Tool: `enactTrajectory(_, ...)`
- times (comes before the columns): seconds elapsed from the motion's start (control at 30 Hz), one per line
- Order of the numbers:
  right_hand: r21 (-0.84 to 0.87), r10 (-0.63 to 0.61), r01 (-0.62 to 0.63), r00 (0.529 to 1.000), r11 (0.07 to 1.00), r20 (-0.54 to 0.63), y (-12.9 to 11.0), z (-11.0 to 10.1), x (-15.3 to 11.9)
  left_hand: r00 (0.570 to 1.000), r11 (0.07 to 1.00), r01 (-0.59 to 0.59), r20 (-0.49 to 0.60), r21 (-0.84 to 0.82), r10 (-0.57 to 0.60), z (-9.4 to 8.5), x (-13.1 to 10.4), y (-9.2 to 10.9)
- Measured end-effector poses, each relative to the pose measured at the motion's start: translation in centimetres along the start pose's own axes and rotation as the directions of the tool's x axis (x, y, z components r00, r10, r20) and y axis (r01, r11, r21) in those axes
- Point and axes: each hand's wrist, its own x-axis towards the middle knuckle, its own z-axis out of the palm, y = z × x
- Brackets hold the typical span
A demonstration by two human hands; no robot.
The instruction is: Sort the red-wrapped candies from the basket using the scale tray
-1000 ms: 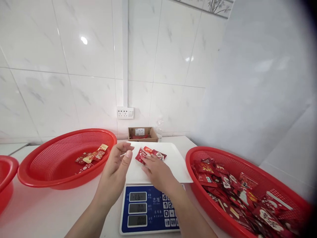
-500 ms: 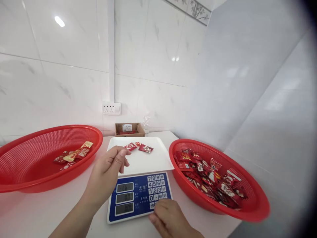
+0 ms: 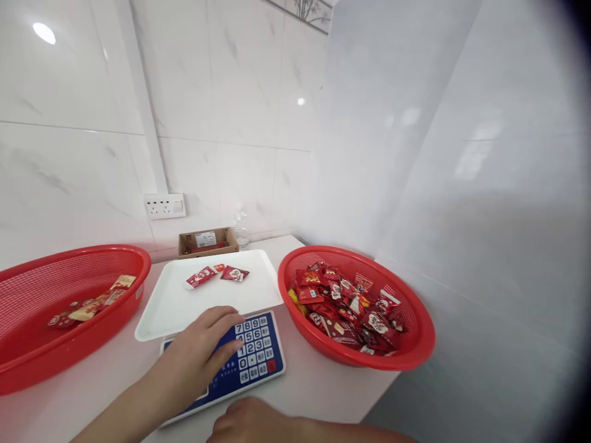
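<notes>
My left hand [image 3: 196,354] reaches over the blue keypad panel of a digital scale [image 3: 258,373], its thumb and fingers apart beside the number keys and nothing visible in it. It covers the displays. Below the scale's front edge, my right hand [image 3: 252,421] is curled into a fist; whatever it may contain is hidden. On the scale's white tray [image 3: 168,307] lie two red snack packets, a left packet [image 3: 201,277] and a right packet [image 3: 234,274], with a small red-orange piece [image 3: 218,268] between them.
A red basket [image 3: 332,352] on the right holds many red snack packets [image 3: 339,298]. Another red basket [image 3: 138,295] at left contains several red and cream packets [image 3: 92,304]. Behind the tray stand a cardboard box [image 3: 210,249] and a clear plastic bottle [image 3: 241,229] against the tiled wall.
The view has turned right. My left hand has moved from above the tray's front edge down over the scale's panel. My right hand has drawn back from the keys to below the scale.
</notes>
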Motion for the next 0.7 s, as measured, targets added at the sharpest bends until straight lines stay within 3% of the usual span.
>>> enactTrajectory(0.07, -0.049, 0.152, -0.163, 0.971, 0.985, -0.184, 0.4, -5.1, -1.4, 1.0, 1.0, 0.014, -0.022, 0.023, -0.013, -0.6, -0.6, -0.7)
enactTrajectory(0.13, -0.002, 0.422, -0.43, 0.886, 0.903, -0.194, 1.5, -10.4, -3.4, 0.997, 0.998, 0.059, -0.057, 0.02, -0.058, -1.3, -1.2, -1.2)
enactTrajectory(0.2, 0.072, 0.71, -0.707, 0.697, 0.703, -0.101, 3.3, -14.3, -5.7, 0.986, 0.991, 0.133, -0.096, -0.013, -0.134, -2.0, -1.8, -1.3)
enactTrajectory(0.27, 0.015, 0.86, -0.869, 0.491, 0.494, 0.143, 5.5, -16.2, -7.8, 0.967, 0.973, 0.217, -0.119, -0.08, -0.225, -2.4, -2.1, -1.2)
enactTrajectory(0.3, -0.028, 0.88, -0.897, 0.427, 0.442, 0.209, 6.6, -16.5, -8.7, 0.956, 0.96, 0.251, -0.126, -0.121, -0.266, -2.6, -2.2, -1.1)
enactTrajectory(0.43, -0.151, 0.889, -0.921, 0.288, 0.36, 0.357, 10.1, -14.8, -11.2, 0.939, 0.935, 0.259, -0.166, -0.241, -0.303, -2.6, -2.1, -0.8)
enactTrajectory(0.57, -0.24, 0.911, -0.92, 0.214, 0.309, 0.353, 11.3, -12.5, -11.5, 0.963, 0.936, 0.186, -0.134, -0.299, -0.234, -2.3, -1.8, -0.2)
enactTrajectory(0.7, -0.307, 0.94, -0.914, 0.175, 0.265, 0.292, 11.3, -12.1, -10.9, 0.968, 0.93, 0.181, -0.109, -0.319, -0.226, -2.7, -2.1, 0.5)
